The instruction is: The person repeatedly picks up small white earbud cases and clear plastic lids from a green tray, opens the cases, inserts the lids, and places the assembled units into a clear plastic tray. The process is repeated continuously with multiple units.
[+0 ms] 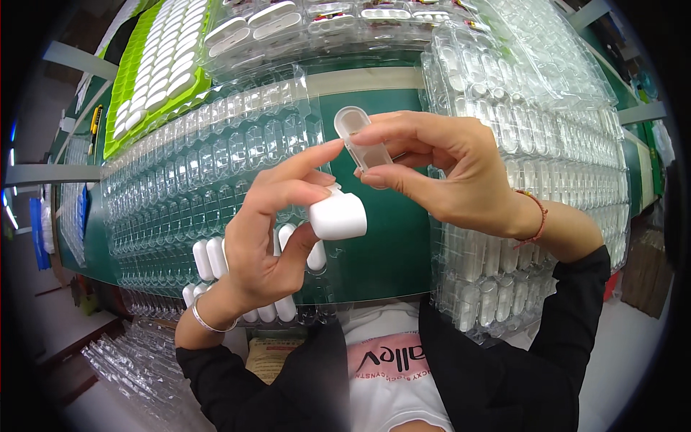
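The left hand [263,234] is pinching a white case [338,218] between thumb and fingers, while the right hand [453,162] is gripping a clear sleeve [372,160] just above it (whether the left index finger is touching the sleeve, I cannot tell). Both things are hanging over the green table [385,263], between clear trays.

Pictured along a green worktop [385,263]: lined at nine o'clock with clear moulded trays [209,162], dotted toward seven with white rounded pieces [286,309]. Loaded between ten and eleven with a lime-green tray [129,81] carrying rows of similar white pieces. Crossed at twelve by a pale strip [367,81], with filled clear packs [309,47] just beyond. Heaped from one to four with overlapping transparent trays [561,173].
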`<state>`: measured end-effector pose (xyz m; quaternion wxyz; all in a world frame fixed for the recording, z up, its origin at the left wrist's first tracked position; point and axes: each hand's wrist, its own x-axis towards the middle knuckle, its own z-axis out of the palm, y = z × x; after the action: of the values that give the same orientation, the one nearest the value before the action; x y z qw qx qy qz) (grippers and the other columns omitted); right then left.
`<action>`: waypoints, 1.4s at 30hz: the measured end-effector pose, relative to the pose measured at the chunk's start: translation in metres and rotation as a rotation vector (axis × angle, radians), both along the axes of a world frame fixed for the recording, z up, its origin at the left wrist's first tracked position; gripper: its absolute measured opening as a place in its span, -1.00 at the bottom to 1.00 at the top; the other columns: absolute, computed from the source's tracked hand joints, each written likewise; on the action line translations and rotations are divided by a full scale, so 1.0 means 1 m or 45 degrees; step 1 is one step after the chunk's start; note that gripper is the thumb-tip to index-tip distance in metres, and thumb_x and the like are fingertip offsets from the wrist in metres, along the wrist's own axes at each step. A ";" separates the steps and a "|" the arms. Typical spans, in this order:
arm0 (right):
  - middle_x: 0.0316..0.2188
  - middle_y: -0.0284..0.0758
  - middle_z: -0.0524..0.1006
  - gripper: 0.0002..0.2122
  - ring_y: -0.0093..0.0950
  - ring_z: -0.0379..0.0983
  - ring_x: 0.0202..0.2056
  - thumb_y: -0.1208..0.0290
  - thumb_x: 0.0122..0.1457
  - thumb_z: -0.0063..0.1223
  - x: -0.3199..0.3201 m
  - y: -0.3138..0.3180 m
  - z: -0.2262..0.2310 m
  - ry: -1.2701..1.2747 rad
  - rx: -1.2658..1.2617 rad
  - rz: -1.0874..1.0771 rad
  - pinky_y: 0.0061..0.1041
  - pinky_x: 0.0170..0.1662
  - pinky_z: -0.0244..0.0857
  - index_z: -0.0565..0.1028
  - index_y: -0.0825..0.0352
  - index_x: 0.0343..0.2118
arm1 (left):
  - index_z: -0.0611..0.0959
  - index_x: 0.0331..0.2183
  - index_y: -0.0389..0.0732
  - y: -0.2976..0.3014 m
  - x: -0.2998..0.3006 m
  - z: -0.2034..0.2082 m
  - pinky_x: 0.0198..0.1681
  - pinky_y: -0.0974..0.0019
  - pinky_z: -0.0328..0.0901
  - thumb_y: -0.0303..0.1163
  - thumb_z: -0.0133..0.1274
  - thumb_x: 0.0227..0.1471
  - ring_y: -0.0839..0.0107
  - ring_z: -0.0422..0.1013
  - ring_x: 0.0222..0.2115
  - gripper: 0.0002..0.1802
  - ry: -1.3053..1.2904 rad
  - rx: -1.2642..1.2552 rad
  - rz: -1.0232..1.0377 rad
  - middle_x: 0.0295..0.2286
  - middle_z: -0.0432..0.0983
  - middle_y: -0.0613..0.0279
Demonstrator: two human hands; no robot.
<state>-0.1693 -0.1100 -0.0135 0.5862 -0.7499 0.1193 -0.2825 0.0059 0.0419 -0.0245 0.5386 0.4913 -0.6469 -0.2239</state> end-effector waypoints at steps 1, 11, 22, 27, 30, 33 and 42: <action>-0.32 -0.28 0.62 -0.75 -0.54 0.58 -0.33 0.60 0.03 0.23 0.000 0.000 0.000 0.001 0.001 -0.006 -0.58 -0.24 0.52 0.57 0.35 -0.18 | 0.43 -0.16 -0.25 -0.001 0.000 -0.001 -0.02 0.22 0.31 -0.64 0.10 -0.01 0.25 0.45 -0.16 -0.66 0.020 0.000 -0.005 0.03 0.36 -0.21; -0.34 -0.28 0.62 -0.79 -0.55 0.58 -0.32 0.59 0.04 0.22 0.000 0.000 -0.001 0.001 0.057 -0.035 -0.60 -0.23 0.51 0.57 0.38 -0.22 | 0.42 -0.15 -0.26 -0.003 -0.003 -0.003 -0.03 0.25 0.32 -0.66 0.13 -0.05 0.28 0.47 -0.18 -0.61 0.127 0.032 -0.054 0.04 0.34 -0.26; -0.31 -0.26 0.61 -0.80 -0.52 0.59 -0.34 0.53 0.10 0.19 0.003 -0.002 -0.005 0.076 0.030 -0.005 -0.59 -0.27 0.50 0.55 0.38 -0.19 | 0.38 -0.08 -0.32 0.002 -0.009 0.002 0.04 0.23 0.31 -0.61 0.11 0.05 0.33 0.38 -0.03 -0.61 0.636 0.283 0.022 -0.02 0.40 -0.12; -0.28 -0.26 0.60 -0.80 -0.50 0.59 -0.34 0.53 0.10 0.18 0.005 -0.001 -0.010 0.036 -0.050 -0.053 -0.58 -0.29 0.50 0.55 0.36 -0.19 | 0.35 0.00 -0.38 -0.001 -0.004 0.004 0.05 0.24 0.30 -0.54 0.12 0.07 0.36 0.38 -0.03 -0.53 1.041 0.570 0.083 -0.08 0.43 0.03; -0.31 -0.25 0.59 -0.81 -0.48 0.59 -0.37 0.54 0.08 0.19 0.005 0.000 -0.009 0.043 -0.233 -0.082 -0.57 -0.33 0.50 0.56 0.36 -0.22 | 0.38 -0.03 -0.37 -0.005 -0.006 0.004 0.03 0.24 0.29 -0.52 0.14 0.06 0.36 0.39 -0.05 -0.56 1.108 0.604 0.066 -0.09 0.44 0.04; -0.35 -0.24 0.58 -0.81 -0.44 0.58 -0.42 0.55 0.05 0.20 0.005 0.000 -0.009 0.003 -0.340 -0.116 -0.56 -0.36 0.50 0.56 0.34 -0.24 | 0.40 -0.04 -0.36 -0.007 -0.008 0.004 0.02 0.24 0.29 -0.51 0.15 0.06 0.36 0.39 -0.06 -0.56 1.115 0.622 0.032 -0.12 0.45 0.06; -0.26 -0.23 0.56 -0.73 -0.46 0.56 -0.45 0.55 0.02 0.22 0.005 -0.001 -0.010 -0.040 -0.271 -0.071 -0.54 -0.35 0.52 0.53 0.35 -0.17 | 0.37 -0.03 -0.34 -0.005 -0.006 0.005 -0.08 0.32 0.37 -0.51 0.16 0.04 0.35 0.42 -0.09 -0.53 1.015 0.510 0.074 -0.04 0.41 -0.03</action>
<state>-0.1646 -0.1107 -0.0230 0.4970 -0.7997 0.1002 -0.3215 0.0001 0.0371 -0.0200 0.6460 0.4793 -0.3186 -0.5014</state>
